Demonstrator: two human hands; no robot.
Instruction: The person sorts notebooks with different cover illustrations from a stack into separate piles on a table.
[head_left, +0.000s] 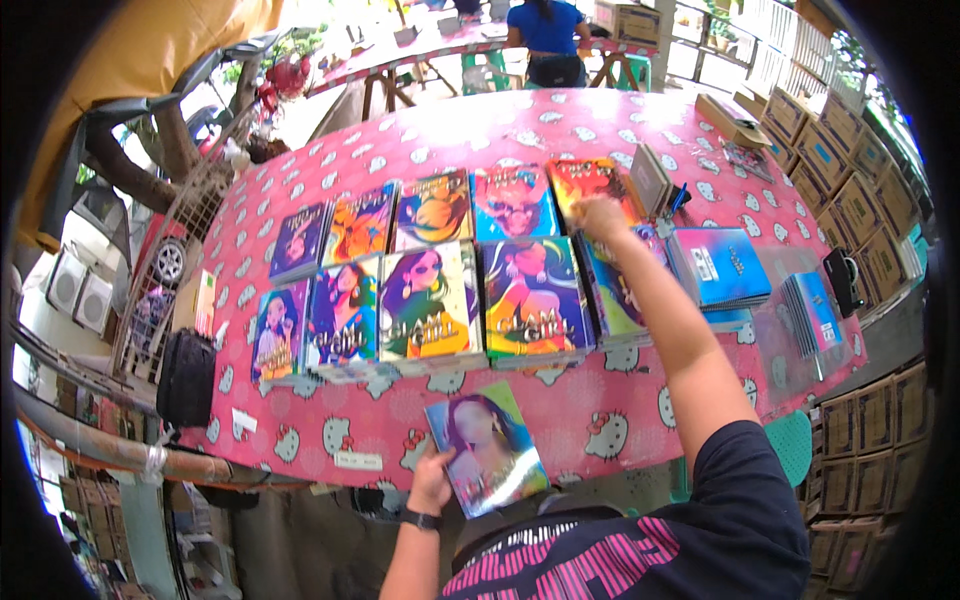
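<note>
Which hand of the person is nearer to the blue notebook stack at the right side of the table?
Right. The right hand rests on the colourful books just left of the blue notebook stack. The left hand is far off at the near table edge, holding a single book.

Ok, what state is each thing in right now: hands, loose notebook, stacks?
Left hand: gripping the loose notebook's edge.
Loose notebook: closed, face up, held at table edge.
Right hand: resting on the back-row orange notebook.
Notebook stacks: closed, in two rows.
Blue notebook pile: stacked, closed.
</note>
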